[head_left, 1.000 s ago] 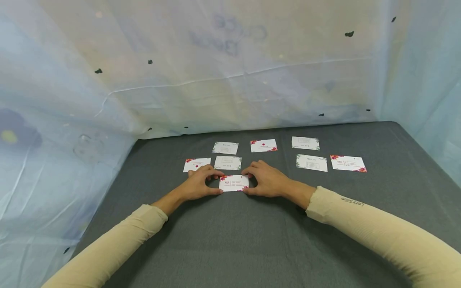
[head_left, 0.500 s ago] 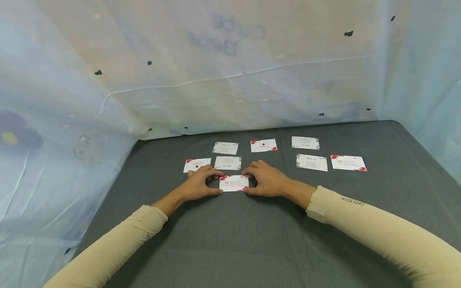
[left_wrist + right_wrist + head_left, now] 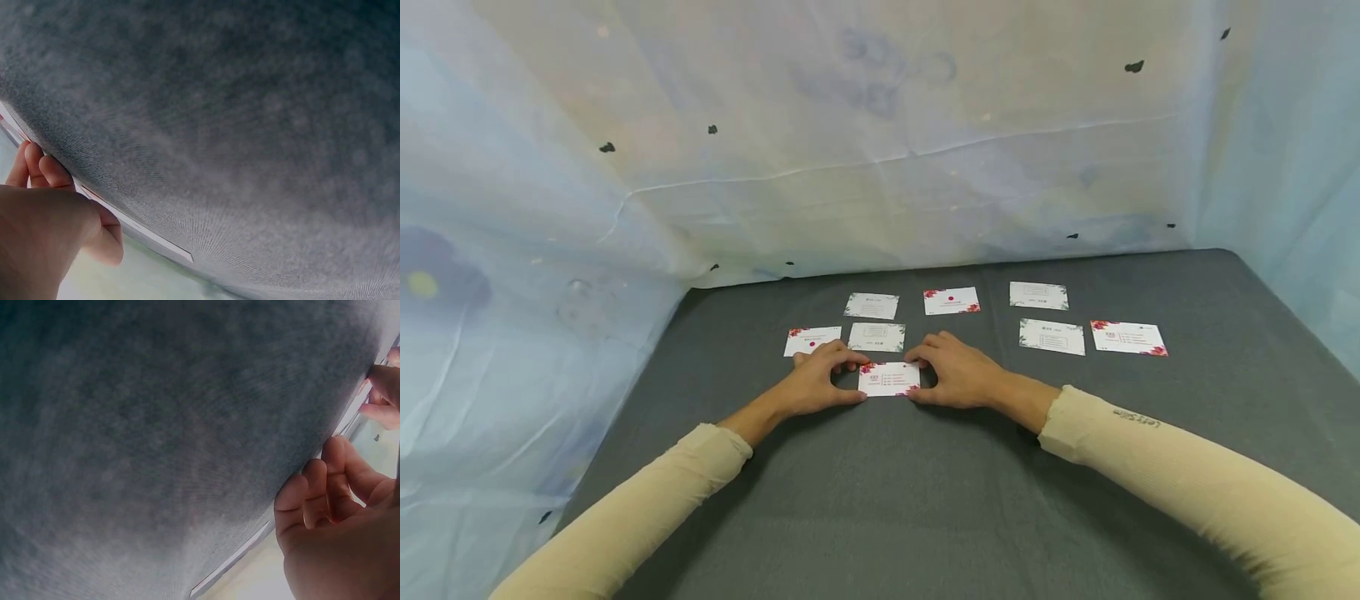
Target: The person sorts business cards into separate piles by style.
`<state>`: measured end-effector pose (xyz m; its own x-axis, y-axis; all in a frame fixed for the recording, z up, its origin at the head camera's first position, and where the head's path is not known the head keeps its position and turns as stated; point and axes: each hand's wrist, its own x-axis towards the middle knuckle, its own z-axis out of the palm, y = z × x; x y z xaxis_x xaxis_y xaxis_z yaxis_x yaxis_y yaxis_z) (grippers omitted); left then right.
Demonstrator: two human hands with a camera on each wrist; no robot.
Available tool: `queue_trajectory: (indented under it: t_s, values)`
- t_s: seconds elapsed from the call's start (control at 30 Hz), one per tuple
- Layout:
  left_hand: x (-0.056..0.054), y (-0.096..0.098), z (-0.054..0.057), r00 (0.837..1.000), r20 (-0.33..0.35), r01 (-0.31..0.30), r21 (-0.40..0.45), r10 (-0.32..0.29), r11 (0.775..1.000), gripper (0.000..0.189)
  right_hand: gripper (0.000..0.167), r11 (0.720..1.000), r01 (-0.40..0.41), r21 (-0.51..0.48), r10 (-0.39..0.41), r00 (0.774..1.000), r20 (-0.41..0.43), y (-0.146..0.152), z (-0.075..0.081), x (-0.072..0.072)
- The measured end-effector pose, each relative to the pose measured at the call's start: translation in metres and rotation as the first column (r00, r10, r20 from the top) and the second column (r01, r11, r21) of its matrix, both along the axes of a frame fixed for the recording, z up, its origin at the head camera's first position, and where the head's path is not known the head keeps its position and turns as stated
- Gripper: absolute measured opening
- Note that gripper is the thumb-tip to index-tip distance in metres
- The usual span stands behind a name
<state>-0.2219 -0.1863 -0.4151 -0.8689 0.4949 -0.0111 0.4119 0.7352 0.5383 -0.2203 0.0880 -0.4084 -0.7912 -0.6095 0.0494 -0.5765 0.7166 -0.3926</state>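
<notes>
The card [image 3: 889, 379] is lying on the grey table [image 3: 880, 500], just below the centre of the head frame, its printed face showing red flowers at the upper left corner. The left hand [image 3: 818, 381] is pinching its left end, thumb at the lower corner and fingertip at the upper one. The right hand [image 3: 958, 372] is pinching the right end likewise, its fingers bending inward. Just above the left hand, a red card [image 3: 811, 338] is lying partly hidden, with a green card [image 3: 877, 337] sitting beside it, right above the held one. Farther up, a pale card [image 3: 871, 306], a flowered card [image 3: 952, 301] and a leafy card [image 3: 1038, 296] are forming a loose row. Right of centre, a grey card [image 3: 1052, 337] and a bright card [image 3: 1129, 337] are lying side by side. A pale sheet [image 3: 850, 200] is filling the upper frame
</notes>
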Motion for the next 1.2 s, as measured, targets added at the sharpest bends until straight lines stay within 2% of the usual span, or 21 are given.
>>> queue_trajectory:
  t_s: [0.13,0.33,0.5,0.8,1.07,1.2]
  values:
    - [-0.002,0.001,0.001,1.0,-0.027,0.004,0.006,-0.004,1.0,0.047,0.051,1.0,0.009,-0.014,-0.009,1.0,-0.007,0.001,0.0,-0.002]
    - [0.002,0.002,0.0,1.0,0.002,-0.007,-0.014,0.007,1.0,0.047,0.052,1.0,-0.002,0.007,0.002,1.0,0.001,0.001,-0.004,0.0]
    - [0.003,0.004,-0.001,1.0,-0.001,-0.015,-0.009,0.015,1.0,0.047,0.051,1.0,0.002,0.006,-0.002,1.0,-0.007,0.002,-0.004,0.002]
    - [0.013,-0.006,-0.003,0.999,-0.035,-0.024,-0.012,0.024,1.0,0.047,0.052,1.0,-0.023,0.016,0.024,1.0,-0.004,-0.006,-0.006,0.005]
    - [0.009,-0.004,-0.003,0.998,-0.058,-0.017,-0.015,0.016,1.0,0.049,0.052,1.0,-0.016,0.008,0.016,1.0,-0.023,-0.005,-0.006,0.005]
    - [0.004,-0.002,-0.001,0.998,-0.063,-0.007,-0.001,0.007,1.0,0.051,0.061,1.0,0.01,0.012,-0.009,0.998,-0.056,-0.001,-0.003,0.002]
